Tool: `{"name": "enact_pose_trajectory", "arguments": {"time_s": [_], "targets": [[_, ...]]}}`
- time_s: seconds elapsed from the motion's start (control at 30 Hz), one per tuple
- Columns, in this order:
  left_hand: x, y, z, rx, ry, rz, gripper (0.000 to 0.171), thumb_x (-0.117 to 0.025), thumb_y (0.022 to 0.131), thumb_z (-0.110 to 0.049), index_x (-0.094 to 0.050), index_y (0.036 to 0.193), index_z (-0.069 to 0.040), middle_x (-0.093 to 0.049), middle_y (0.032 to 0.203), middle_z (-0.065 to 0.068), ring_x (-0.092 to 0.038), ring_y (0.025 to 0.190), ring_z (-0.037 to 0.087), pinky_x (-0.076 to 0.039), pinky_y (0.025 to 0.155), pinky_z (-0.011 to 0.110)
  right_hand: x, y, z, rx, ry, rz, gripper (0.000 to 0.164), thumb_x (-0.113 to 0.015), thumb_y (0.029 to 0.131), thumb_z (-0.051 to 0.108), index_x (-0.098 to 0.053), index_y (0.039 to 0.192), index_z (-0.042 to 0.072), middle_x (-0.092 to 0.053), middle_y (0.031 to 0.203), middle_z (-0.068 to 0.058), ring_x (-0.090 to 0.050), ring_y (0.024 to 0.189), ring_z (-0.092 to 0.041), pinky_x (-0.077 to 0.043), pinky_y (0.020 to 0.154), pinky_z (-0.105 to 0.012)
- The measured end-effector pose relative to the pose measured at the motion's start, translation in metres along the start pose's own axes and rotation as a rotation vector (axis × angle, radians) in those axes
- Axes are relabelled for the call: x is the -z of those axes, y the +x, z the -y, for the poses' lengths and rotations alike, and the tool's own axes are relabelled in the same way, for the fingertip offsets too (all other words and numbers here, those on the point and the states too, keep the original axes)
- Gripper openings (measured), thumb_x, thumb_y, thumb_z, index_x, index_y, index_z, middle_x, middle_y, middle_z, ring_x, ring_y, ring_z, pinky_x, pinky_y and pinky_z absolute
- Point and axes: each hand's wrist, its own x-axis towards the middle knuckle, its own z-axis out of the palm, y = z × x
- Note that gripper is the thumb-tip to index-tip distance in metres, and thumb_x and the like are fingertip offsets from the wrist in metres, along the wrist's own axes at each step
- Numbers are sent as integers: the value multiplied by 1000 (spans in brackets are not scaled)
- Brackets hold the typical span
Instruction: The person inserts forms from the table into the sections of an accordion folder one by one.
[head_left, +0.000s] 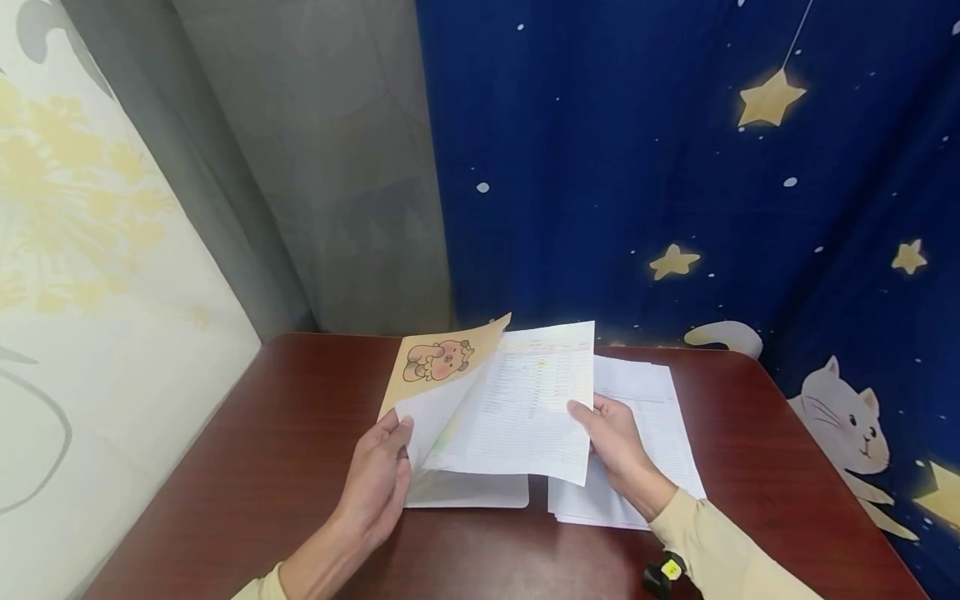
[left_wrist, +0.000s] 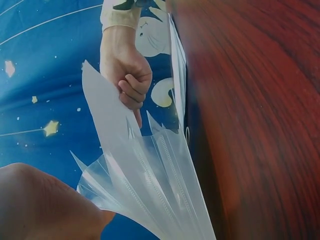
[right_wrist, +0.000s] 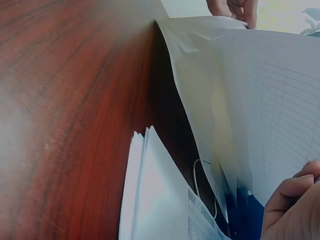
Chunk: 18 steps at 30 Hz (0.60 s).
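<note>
Left hand (head_left: 375, 475) gripping a tan, cartoon-printed folder with clear plastic sleeves (head_left: 442, 358), its cover raised, over the reddish-brown wooden worktop (head_left: 262, 450). Right hand (head_left: 618, 442) pinching a white, table-printed paper sheet (head_left: 528, 400), partly behind that cover. Right: stacked white printed papers (head_left: 666, 425) on the worktop.

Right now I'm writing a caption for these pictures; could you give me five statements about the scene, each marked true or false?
1. The right hand pinches a printed sheet. True.
2. The left hand holds the folder. True.
3. The printed sheet lies flat. False: it is held up off the table.
4. Other papers lie right of the folder. True.
5. Everything behind the table is plain grey. False: a starry blue curtain hangs there.
</note>
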Motion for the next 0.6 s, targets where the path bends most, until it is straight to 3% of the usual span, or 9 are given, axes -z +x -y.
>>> {"name": "enact_pose_trajectory", "arguments": {"time_s": [0.27, 0.6], "targets": [[-2, 1, 1, -5, -3, -6, 44, -32, 114, -14, -39, 155, 0, -36, 156, 7, -31, 144, 15, -34, 119, 25, 3, 10, 1, 7, -3, 38, 42, -57, 107, 24, -62, 139, -3, -82, 105, -12, -79, 76, -14, -60, 61, -24], [-4, -1, 1, -5, 4, -21, 43, -34, 115, -16, -40, 155, -1, -36, 156, 6, -32, 144, 14, -35, 118, 24, 8, 3, 7, -38, 37, 45, 42, -60, 105, 19, -63, 137, -7, -82, 97, -5, -58, 57, -3, -34, 48, -18]]}}
